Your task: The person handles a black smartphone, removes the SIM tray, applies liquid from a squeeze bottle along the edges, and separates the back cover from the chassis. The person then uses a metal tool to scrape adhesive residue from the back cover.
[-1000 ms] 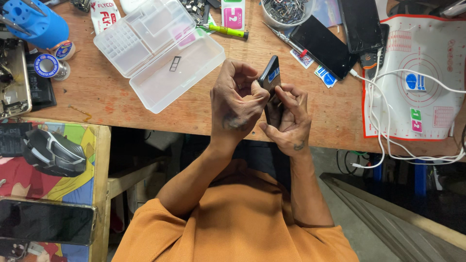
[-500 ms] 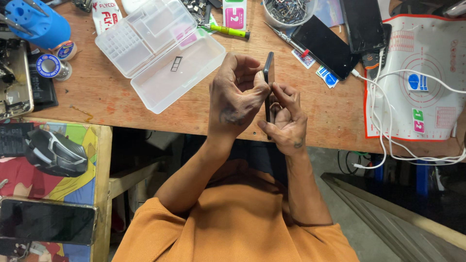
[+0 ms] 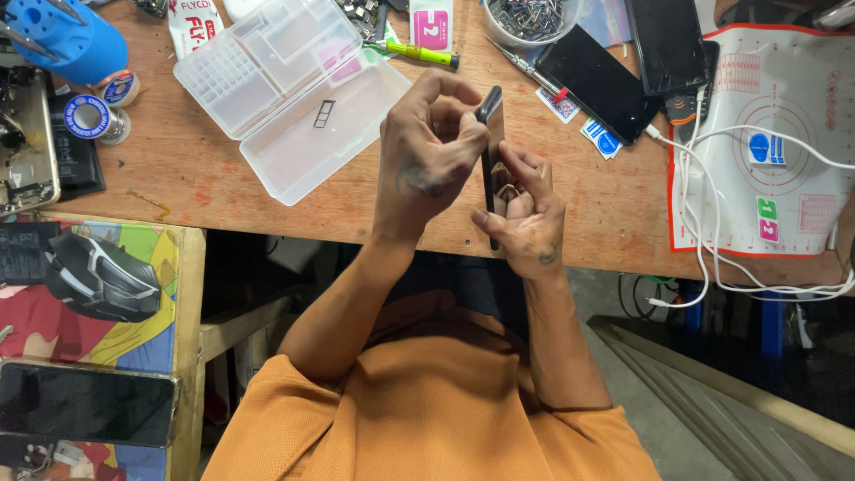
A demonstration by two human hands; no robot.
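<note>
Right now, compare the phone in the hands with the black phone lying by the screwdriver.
The held phone stands edge-on between the left hand and right hand, above the bench edge. The black phone lies flat, screen up, untouched on the wooden bench. Both are dark and slim.

Dark slim phone [image 3: 491, 156], held edge-on to the camera, standing nearly upright with its long axis running from the tabletop side down toward the person's body. Only a narrow side edge and a sliver of one flat face show. Upper end pinched in the left hand [image 3: 427, 156]; lower portion cradled in the right hand [image 3: 525, 214]. It is raised above the wooden bench edge.
</note>
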